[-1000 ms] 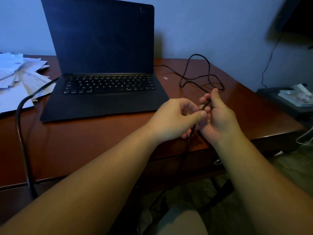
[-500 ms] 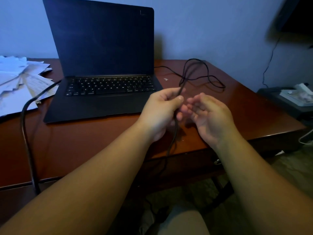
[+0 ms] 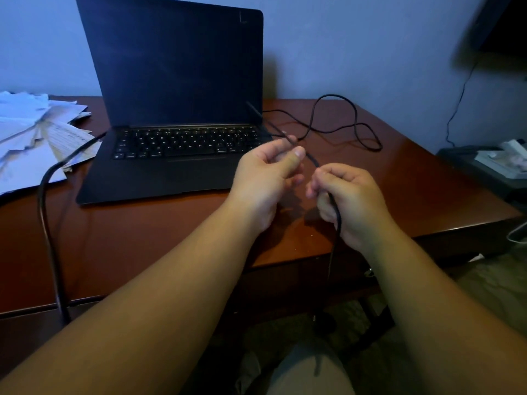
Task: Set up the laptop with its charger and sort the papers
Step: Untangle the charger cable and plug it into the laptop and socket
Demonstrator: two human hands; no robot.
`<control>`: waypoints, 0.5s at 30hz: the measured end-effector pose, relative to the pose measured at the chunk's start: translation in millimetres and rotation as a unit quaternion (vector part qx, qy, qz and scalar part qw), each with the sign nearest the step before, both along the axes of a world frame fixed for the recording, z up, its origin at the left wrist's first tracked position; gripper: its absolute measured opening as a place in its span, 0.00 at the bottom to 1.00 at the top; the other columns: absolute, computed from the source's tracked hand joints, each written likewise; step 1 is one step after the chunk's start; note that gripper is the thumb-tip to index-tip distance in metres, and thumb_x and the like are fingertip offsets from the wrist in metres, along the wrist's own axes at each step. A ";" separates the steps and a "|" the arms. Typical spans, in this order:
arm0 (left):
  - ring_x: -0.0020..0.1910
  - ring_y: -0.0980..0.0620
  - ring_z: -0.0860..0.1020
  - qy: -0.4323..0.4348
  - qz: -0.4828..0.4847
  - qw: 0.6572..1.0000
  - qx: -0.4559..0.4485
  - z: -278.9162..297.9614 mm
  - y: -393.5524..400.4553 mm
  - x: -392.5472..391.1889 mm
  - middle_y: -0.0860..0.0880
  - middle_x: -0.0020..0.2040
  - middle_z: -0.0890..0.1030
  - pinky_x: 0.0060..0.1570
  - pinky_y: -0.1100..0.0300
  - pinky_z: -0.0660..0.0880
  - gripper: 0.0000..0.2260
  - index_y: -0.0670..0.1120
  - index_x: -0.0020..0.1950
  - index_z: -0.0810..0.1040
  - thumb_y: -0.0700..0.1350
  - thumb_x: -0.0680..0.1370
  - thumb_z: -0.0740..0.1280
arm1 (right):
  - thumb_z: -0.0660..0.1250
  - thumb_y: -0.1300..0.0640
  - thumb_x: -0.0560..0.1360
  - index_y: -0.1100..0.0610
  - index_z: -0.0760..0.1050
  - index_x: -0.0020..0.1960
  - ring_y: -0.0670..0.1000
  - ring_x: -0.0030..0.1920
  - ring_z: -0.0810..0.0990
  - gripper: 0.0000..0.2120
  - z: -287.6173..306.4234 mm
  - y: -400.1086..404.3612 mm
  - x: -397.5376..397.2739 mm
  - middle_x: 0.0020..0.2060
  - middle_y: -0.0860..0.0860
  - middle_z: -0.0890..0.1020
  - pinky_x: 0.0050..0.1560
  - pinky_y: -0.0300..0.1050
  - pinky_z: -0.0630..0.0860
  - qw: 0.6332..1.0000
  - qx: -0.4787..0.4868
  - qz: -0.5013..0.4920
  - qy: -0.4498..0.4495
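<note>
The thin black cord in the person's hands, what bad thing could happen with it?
The thin cord, pinched by the left hand and gripped by the right hand, lies in loops on the desk, so pulling may tangle it. It runs beside the laptop and might tug it.

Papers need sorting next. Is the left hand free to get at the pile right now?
Probably not yet: the left hand pinches the thin cable, which the right hand also grips. The papers lie beyond the laptop.
</note>
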State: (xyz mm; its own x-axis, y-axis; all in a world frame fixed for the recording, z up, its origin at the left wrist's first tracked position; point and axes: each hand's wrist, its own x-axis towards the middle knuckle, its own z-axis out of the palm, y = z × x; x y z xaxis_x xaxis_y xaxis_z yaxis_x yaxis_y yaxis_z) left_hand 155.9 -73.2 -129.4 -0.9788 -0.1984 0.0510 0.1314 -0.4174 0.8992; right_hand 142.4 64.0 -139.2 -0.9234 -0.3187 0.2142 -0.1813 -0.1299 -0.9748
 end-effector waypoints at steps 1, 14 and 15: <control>0.40 0.52 0.78 -0.001 -0.015 0.999 -0.042 -1.1 1.6 1.5 0.49 0.41 0.80 0.41 0.59 0.78 0.05 0.45 0.56 0.81 0.38 0.82 0.68 | 0.61 0.62 0.83 0.56 0.76 0.33 0.48 0.18 0.59 0.19 0.8 3.6 -1.8 0.31 0.68 0.72 0.22 0.35 0.57 0.999 -0.039 -0.004 -0.030; 0.33 0.50 0.82 -0.043 -0.288 0.941 -0.169 -0.2 5.7 19.5 0.45 0.38 0.82 0.32 0.60 0.81 0.05 0.43 0.56 0.80 0.41 0.83 0.67 | 0.63 0.49 0.83 0.55 0.71 0.47 0.41 0.25 0.70 0.11 2.3 14.8 -22.9 0.33 0.49 0.74 0.25 0.32 0.70 0.920 -0.301 -0.124 -0.216; 0.32 0.51 0.82 -0.037 -0.301 0.938 -0.168 0.1 4.2 20.0 0.46 0.37 0.82 0.31 0.60 0.81 0.04 0.43 0.56 0.80 0.41 0.83 0.66 | 0.63 0.48 0.83 0.55 0.70 0.46 0.41 0.24 0.69 0.12 2.5 14.8 -24.4 0.32 0.49 0.72 0.25 0.32 0.69 0.916 -0.306 -0.133 -0.222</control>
